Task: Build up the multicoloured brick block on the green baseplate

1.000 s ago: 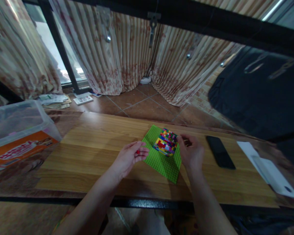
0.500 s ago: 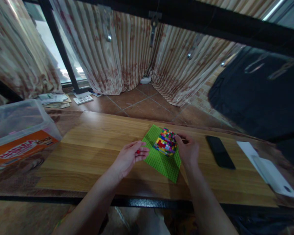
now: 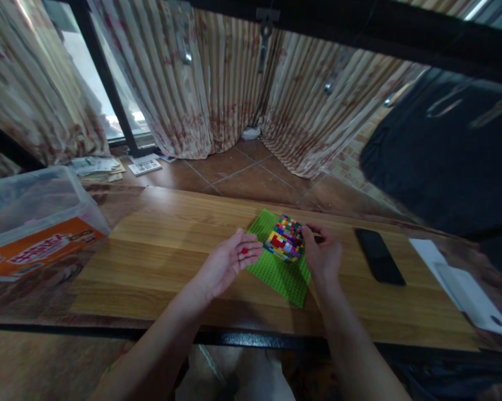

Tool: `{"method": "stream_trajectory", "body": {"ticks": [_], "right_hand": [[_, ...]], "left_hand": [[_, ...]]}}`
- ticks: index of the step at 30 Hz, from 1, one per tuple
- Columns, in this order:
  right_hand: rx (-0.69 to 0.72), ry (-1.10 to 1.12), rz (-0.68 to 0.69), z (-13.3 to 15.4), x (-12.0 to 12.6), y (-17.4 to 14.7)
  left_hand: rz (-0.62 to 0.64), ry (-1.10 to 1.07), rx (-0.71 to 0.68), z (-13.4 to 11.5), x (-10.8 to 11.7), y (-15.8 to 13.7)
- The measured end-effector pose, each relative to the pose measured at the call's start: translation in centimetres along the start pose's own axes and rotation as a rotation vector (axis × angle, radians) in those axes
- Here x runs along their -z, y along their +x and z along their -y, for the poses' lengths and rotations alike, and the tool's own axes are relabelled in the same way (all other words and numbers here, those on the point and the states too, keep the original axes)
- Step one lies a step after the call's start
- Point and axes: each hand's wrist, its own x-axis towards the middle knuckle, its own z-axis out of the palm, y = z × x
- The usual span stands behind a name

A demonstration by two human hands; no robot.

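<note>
A block built of many-coloured toy bricks (image 3: 282,236) stands on a green studded baseplate (image 3: 283,282). My left hand (image 3: 232,257) is palm up just left of the baseplate, its fingers loosely extended. It holds a small red toy brick (image 3: 245,250), which lies on the fingers. At the right side of the brick block is my right hand (image 3: 323,250), its thumb and fingers closed on the block's upper right edge. Whether a loose brick is also between those fingertips cannot be seen.
A black phone (image 3: 379,256) lies right of my right hand, with white flat objects (image 3: 463,287) beyond it. A clear plastic box with an orange label (image 3: 46,250) stands at the left. The wooden tabletop (image 3: 151,267) ends at a dark front edge.
My left hand has uncurled its fingers and moved slightly up and right, so the red brick shows more plainly. My right hand stays at the block. The whole view has shifted a little.
</note>
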Motion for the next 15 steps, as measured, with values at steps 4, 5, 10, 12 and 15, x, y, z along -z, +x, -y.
{"method": "stream_trajectory", "body": {"ticks": [4, 5, 10, 12, 15], "right_hand": [[0.313, -0.065, -0.131, 2.4, 0.3, -1.8], [0.371, -0.041, -0.084, 2.9, 0.2, -2.5], [0.641, -0.008, 0.244, 4.5, -1.2, -5.6], [0.689, -0.051, 0.309, 4.4, -1.8, -6.2], [0.702, -0.105, 0.346, 4.1, -2.3, -6.4]], "left_hand": [[0.082, -0.05, -0.018, -0.1, 0.1, -0.1], [0.102, -0.061, -0.017, -0.1, 0.1, -0.1], [0.16, -0.122, -0.022, 0.0, 0.0, -0.2], [0.165, -0.133, -0.03, 0.1, 0.1, -0.1], [0.188, -0.123, -0.031, 0.2, 0.2, -0.1]]}}
